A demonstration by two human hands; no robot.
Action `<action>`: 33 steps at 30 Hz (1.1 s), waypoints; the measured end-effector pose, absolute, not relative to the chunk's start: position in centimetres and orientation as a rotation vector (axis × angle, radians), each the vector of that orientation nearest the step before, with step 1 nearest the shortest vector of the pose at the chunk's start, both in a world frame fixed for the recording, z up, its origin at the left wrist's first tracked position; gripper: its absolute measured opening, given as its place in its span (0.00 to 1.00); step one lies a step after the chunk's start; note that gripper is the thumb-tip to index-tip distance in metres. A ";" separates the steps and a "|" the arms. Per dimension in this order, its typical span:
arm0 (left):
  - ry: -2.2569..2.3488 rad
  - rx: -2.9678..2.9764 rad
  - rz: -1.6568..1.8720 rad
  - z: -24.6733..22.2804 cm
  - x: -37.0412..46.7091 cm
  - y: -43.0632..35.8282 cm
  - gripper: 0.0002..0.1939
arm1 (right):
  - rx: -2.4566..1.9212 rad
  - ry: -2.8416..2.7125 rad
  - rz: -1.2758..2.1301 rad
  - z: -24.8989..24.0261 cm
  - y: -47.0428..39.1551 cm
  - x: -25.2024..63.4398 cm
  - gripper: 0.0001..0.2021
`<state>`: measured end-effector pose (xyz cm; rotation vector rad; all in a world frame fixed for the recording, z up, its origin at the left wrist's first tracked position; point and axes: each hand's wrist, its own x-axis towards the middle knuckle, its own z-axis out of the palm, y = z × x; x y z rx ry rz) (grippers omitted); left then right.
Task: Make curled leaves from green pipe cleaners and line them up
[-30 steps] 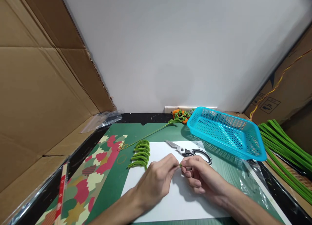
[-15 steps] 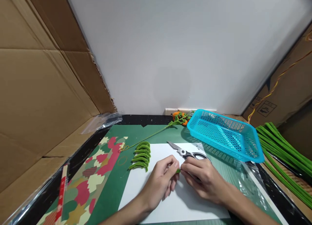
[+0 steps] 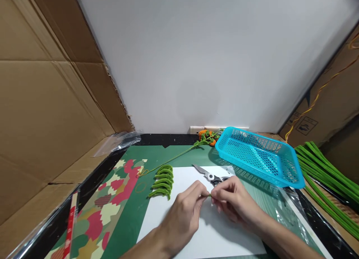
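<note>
Over the white paper (image 3: 196, 247), my left hand (image 3: 188, 210) and my right hand (image 3: 234, 199) meet fingertip to fingertip. Both pinch a short piece of green pipe cleaner (image 3: 209, 195); only a bit of it shows between the fingers. Just beyond my right hand lies a pair of scissors (image 3: 209, 176), blades pointing away to the left, handles partly hidden by that hand. Left of my hands, several curved green pipe-cleaner pieces (image 3: 162, 182) lie in a column at the paper's edge.
A blue perforated basket (image 3: 259, 176) stands at the back right. Long green pipe cleaners (image 3: 328, 173) lie at far right. An orange flower on a green stem (image 3: 179, 154) lies at the back. A red and white strip (image 3: 70, 225) is at left, near a cardboard wall (image 3: 50, 132).
My left hand has turned over, its back now showing more, and moved slightly right. My right fingers have shifted their pinch on the pipe cleaner and cover more of the scissors' handles.
</note>
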<state>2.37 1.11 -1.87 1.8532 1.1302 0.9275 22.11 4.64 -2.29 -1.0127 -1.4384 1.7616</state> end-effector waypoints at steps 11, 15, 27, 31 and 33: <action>1.244 1.605 0.818 -1.1 2.7 1.5 0.15 | -0.834 -2.062 0.737 -1.5 4.4 23.2 0.13; 1.134 1.429 0.873 -0.8 2.8 1.7 0.18 | -0.745 -2.132 0.556 -2.3 4.4 23.3 0.12; 0.872 1.079 0.750 -0.9 2.7 2.1 0.17 | -0.674 -2.131 0.342 -1.8 4.2 23.6 0.14; 1.043 1.537 0.781 -1.1 2.3 1.7 0.13 | -0.939 -1.797 1.112 -1.2 4.1 22.6 0.18; 1.105 1.981 0.856 -1.4 1.8 1.6 0.10 | -1.020 -1.506 1.504 -1.2 4.2 22.2 0.18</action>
